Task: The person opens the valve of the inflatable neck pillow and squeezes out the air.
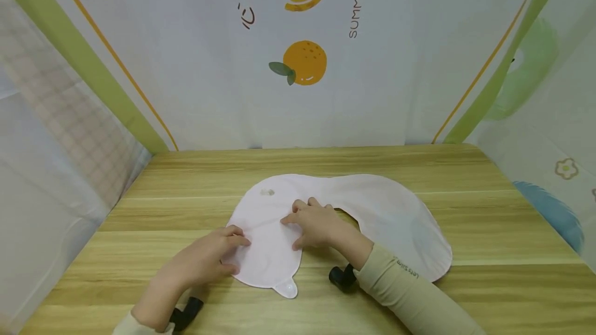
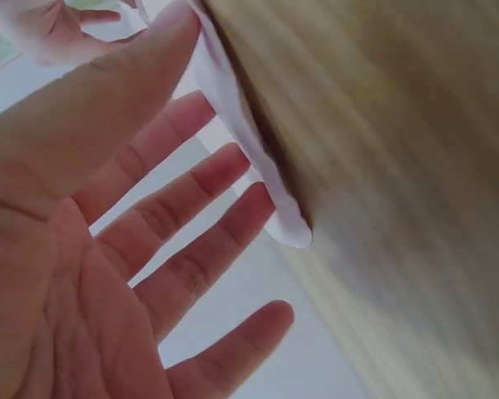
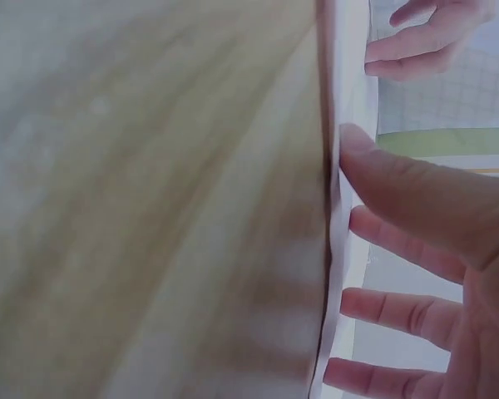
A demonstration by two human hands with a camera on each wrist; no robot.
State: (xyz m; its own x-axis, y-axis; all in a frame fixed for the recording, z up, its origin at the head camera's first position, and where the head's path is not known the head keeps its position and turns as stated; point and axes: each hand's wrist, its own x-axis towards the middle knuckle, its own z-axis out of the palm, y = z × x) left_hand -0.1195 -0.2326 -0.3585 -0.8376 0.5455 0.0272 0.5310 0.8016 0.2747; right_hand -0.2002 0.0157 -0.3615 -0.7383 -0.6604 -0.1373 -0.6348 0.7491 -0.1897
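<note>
A pale pink, U-shaped neck pillow (image 1: pixel 400 231), flat and seemingly deflated, lies on the wooden table. A small clear patch, perhaps a valve (image 1: pixel 267 192), shows near its upper left curve. From the bottom of its left lobe sticks a rounded tab (image 1: pixel 286 288). My left hand (image 1: pixel 205 257) touches that lobe's outer edge, fingers lightly bent; in the left wrist view the fingertips (image 2: pixel 254 199) meet the pink edge (image 2: pixel 241 125). The right hand (image 1: pixel 316 225) rests on the lobe's inner side, its fingers spread along the edge in the right wrist view, gripping nothing.
The wood-grain table (image 1: pixel 186 174) runs back to a white curtain (image 1: pixel 209 92) printed with oranges. More printed cloth (image 1: pixel 535 143) hangs at the right. Black mounts (image 1: pixel 187 314) sit under both wrists.
</note>
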